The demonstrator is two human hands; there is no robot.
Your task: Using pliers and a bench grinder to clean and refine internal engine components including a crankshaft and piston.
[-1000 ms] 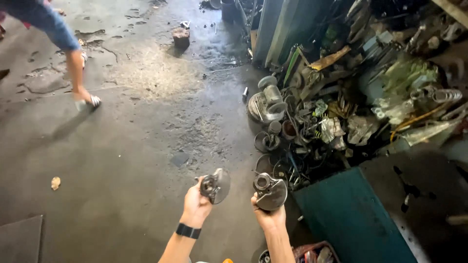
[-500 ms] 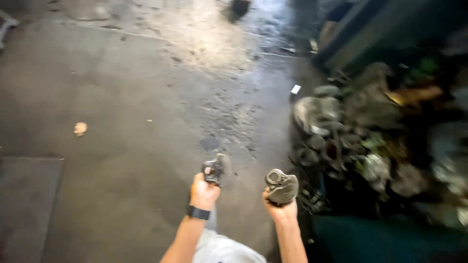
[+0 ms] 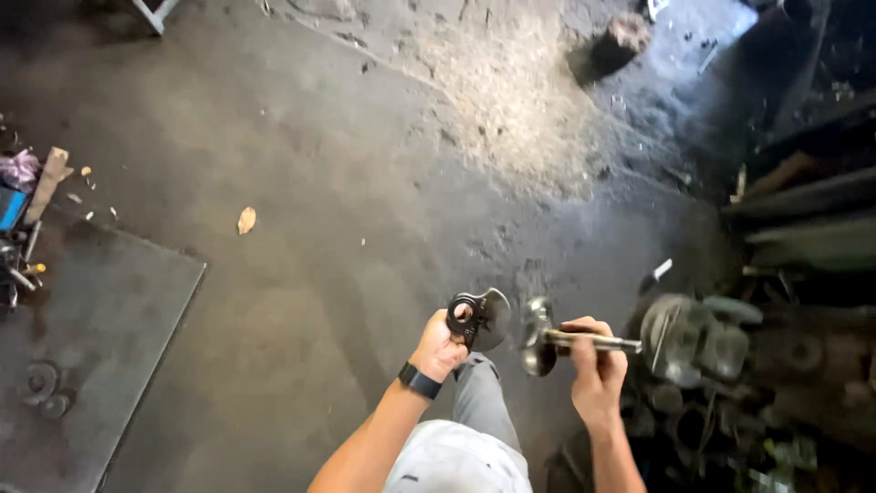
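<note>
You have one metal part in each hand, held in the air above the concrete floor (image 3: 301, 274), so nothing carries them but your grip. Your left hand (image 3: 441, 347) is clenched around the lower end of a dark bracket with a ring-shaped eye (image 3: 474, 317); the eye and a rounded plate stand up above your fist. Your right hand (image 3: 598, 365) is clenched around a short shaft with a disc on its end (image 3: 547, 338).

The relation that matters is between these two. The shaft's long axis lies nearly level, running left to right: the disc end points toward your left hand, and the bare rod end sticks out past your fingers toward the heap of scrap metal (image 3: 730, 365) on your right. The disc faces the bracket's plate almost squarely, and the two are just beside each other with a narrow gap showing between them; they are not touching. The bracket sits a little higher than the disc, and it stands roughly upright, crossing the line of the shaft.

Your left hand is the nearer one to the flat steel plate on the floor (image 3: 100, 356) at your left; your right is nearer the scrap heap.
</note>
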